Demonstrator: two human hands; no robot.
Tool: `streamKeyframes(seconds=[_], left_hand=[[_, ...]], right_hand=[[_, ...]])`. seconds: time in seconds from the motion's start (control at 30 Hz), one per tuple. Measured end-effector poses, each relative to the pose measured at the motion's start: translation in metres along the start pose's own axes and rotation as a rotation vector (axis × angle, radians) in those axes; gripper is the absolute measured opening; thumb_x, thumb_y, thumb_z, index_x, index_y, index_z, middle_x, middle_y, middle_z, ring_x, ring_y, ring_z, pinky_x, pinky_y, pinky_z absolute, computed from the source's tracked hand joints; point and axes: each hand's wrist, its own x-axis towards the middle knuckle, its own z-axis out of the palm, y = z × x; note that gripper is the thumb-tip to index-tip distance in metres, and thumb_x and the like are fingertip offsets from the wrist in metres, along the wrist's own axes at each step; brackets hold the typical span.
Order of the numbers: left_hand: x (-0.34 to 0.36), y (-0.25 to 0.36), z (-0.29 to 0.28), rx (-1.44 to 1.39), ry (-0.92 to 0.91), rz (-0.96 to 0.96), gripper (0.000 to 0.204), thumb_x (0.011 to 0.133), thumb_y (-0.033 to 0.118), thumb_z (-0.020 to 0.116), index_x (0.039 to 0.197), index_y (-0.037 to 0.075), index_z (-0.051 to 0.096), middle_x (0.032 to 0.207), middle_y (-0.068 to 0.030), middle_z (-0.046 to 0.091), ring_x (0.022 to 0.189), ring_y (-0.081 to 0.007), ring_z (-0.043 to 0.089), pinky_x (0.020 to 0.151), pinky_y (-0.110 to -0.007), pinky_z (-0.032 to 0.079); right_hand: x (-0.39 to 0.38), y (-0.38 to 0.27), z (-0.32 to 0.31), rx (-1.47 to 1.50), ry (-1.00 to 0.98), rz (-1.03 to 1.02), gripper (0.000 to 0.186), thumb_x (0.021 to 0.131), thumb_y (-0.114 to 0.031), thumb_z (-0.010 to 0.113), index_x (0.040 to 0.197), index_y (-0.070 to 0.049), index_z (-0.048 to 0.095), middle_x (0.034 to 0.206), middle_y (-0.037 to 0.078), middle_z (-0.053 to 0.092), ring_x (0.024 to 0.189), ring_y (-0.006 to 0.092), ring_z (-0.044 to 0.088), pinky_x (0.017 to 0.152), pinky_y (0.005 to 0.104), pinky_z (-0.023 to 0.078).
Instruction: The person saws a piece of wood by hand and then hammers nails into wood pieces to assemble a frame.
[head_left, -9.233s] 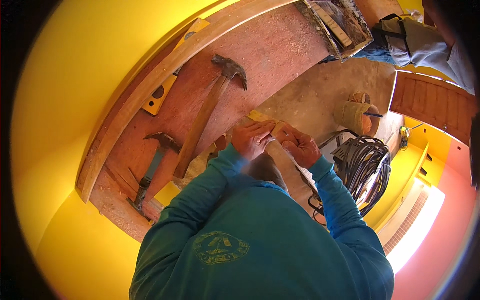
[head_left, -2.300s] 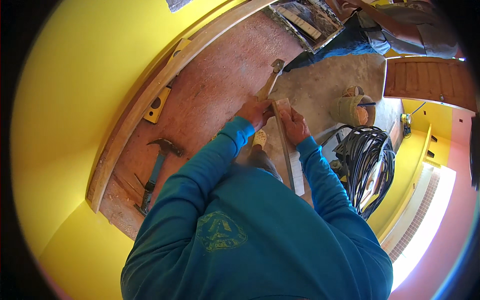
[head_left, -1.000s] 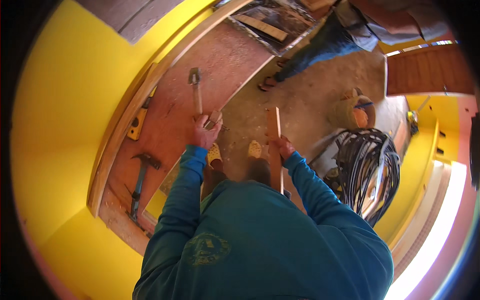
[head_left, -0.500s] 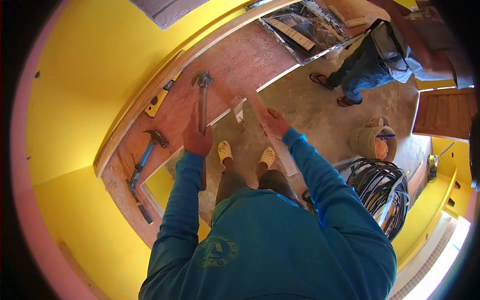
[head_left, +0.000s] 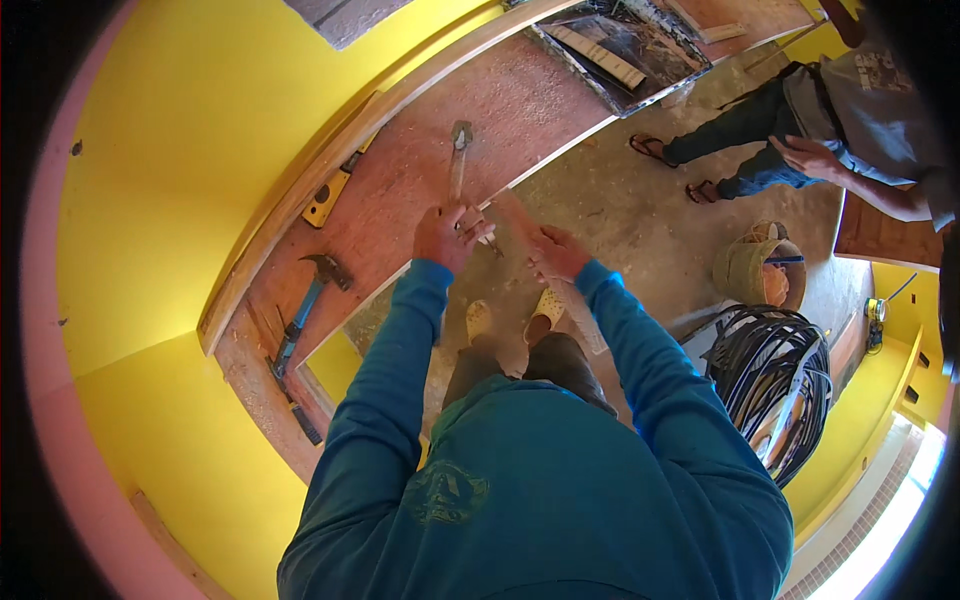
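My left hand (head_left: 440,238) grips a hammer (head_left: 458,165) by its wooden handle, with the metal head raised over the reddish board surface. My right hand (head_left: 558,252) is closed around a long, narrow wood strip (head_left: 583,318), which is blurred and slants down past my feet. The two hands are close together in front of me, apart from each other. A second hammer with a blue handle (head_left: 303,312) lies on the reddish board (head_left: 510,95) to my left. Beyond it, a yellow level (head_left: 325,202) rests against the wooden edging.
A black-handled tool (head_left: 300,415) lies on the board's near left end. Farther off are a dirty dark tray (head_left: 618,60), a bucket (head_left: 738,272), and coiled black cable (head_left: 770,385) on the right. A co-worker (head_left: 800,130) stands at the far right.
My left hand has moved right with the hammer, closer to my right hand. The wood strip has shifted slightly. The co-worker has moved right, and one hand now shows at the waist.
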Motion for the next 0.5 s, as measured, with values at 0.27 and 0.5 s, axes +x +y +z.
streamKeyframes(seconds=[0.27, 0.5], left_hand=[[-0.026, -0.037, -0.029, -0.186, -0.122, -0.086, 0.04, 0.062, 0.038, 0.061, 0.08, 0.003, 0.055, 0.063, -0.0143, 0.05, 0.061, -0.0298, 0.049, 0.052, -0.036, 0.038], [-0.03, -0.064, 0.008, -0.65, -0.291, -0.245, 0.038, 0.067, 0.005, 0.058, 0.103, 0.001, 0.048, 0.098, -0.007, 0.051, 0.09, -0.013, 0.047, 0.074, -0.026, 0.04]], right_hand=[[-0.038, 0.031, -0.027, -0.007, 0.027, 0.091, 0.037, 0.08, -0.032, 0.04, 0.105, -0.005, 0.043, 0.075, 0.01, 0.055, 0.057, 0.0157, 0.054, 0.046, 0.0263, 0.046], [-0.037, 0.063, -0.016, -0.295, 0.096, -0.147, 0.056, 0.076, -0.052, 0.034, 0.111, -0.009, 0.044, 0.106, 0.012, 0.048, 0.091, 0.0215, 0.047, 0.081, 0.0338, 0.034]])
